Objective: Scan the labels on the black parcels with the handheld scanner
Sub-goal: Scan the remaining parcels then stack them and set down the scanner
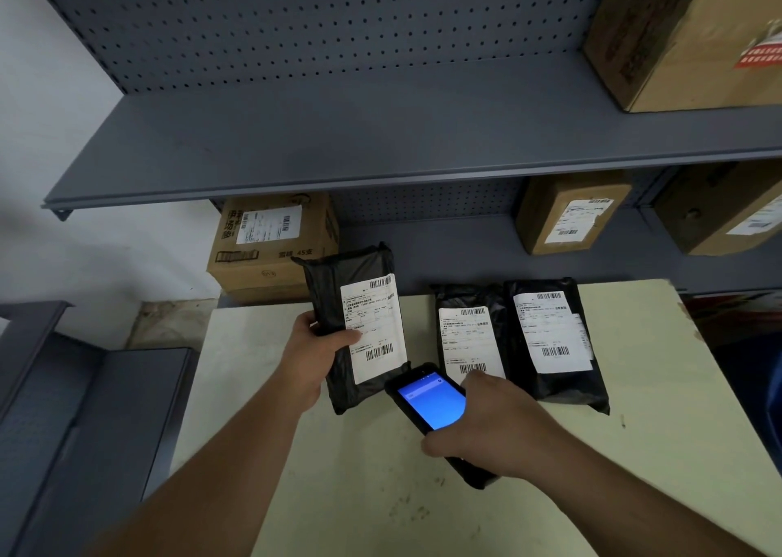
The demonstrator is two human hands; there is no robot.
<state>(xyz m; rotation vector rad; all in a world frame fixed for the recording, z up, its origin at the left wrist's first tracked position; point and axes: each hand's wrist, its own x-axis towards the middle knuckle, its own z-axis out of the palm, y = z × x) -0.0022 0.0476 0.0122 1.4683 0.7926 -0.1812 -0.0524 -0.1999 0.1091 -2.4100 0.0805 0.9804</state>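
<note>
Our left hand (311, 347) grips a black parcel (357, 328) by its left edge, fingers wrapped behind it and the thumb pressed across the front onto the white label (374, 328). We hold this parcel tilted up, label facing us, above the far left part of the pale surface (338, 493). Our right hand (486, 425) is closed around the handheld scanner (433, 406), thumb lying along its lower left side, fingers over its right edge. The scanner's blue screen is lit and faces up; its top end sits just beside the lower right corner of the held parcel's label, close to the bottom barcode.

Two more black parcels lie flat by the far edge of the surface: the middle parcel (465, 336) just beyond our right hand, and the right parcel (554, 340) overlapping its right side. Both show white labels upward. Behind, cardboard boxes (271, 252) stand on the grey shelf (381, 133) unit.
</note>
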